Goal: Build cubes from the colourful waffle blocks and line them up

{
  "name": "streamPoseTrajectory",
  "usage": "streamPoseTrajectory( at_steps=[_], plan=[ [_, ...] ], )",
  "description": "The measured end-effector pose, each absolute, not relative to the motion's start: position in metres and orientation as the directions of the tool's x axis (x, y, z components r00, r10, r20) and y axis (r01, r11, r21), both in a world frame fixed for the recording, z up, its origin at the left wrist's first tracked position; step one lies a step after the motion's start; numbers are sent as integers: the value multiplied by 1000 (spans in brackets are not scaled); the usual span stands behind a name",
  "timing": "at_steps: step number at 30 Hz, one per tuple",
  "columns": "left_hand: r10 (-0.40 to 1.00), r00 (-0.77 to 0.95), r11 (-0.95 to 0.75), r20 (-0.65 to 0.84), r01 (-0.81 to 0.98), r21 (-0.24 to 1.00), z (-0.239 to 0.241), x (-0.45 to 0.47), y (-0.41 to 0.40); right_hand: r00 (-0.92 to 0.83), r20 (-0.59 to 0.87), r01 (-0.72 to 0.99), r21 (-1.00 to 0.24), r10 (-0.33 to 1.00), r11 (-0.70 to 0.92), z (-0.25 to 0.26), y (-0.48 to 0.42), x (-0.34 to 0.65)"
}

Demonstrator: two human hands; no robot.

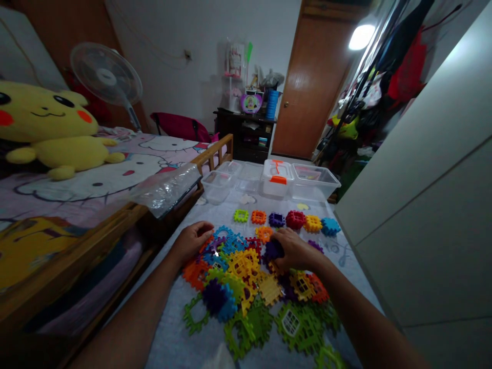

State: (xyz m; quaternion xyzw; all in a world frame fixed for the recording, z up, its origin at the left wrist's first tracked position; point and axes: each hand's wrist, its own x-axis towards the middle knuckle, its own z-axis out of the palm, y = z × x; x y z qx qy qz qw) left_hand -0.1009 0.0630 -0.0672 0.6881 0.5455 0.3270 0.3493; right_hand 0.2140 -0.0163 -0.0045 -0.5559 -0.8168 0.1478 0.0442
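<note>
A heap of plastic interlocking building tiles with toothed edges, including a yellow tile [270, 288], lies in front of me. My right hand [294, 249] is over its right side, fingers and thumb closed round a dark purple tile [273, 249]. My left hand [192, 240] rests at the heap's left edge, thumb and fingers apart, beside an orange tile [196, 274]. Behind the heap runs a row sorted by colour: lime tile [241, 216], orange tile [259, 217], purple tile [277, 220], red stack [295, 219], yellow stack [313, 223] and blue stack [331, 226].
Clear plastic bins [315, 189] and a lidded box with orange latches [277, 187] stand at the table's far end. A wooden bed rail [169, 225] borders the left side. A white cabinet [430, 215] is close on the right.
</note>
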Motion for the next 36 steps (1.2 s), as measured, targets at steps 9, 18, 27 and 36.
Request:
streamPoseTrajectory(
  at_steps=[9,18,27,36],
  plan=[
    [981,180,-156,71,519,840,-65,-100,62,-153,16,988,29,988,153,22,55,231],
    [978,194,-163,74,493,854,-68,-101,64,-166,-144,980,89,976,180,-1,85,235],
    [984,168,-138,61,495,858,-65,-100,63,-165,-205,974,120,965,192,-3,89,228],
    [984,168,-133,56,492,861,-66,-100,62,-164,-237,972,125,957,198,-5,91,220]
  ],
)
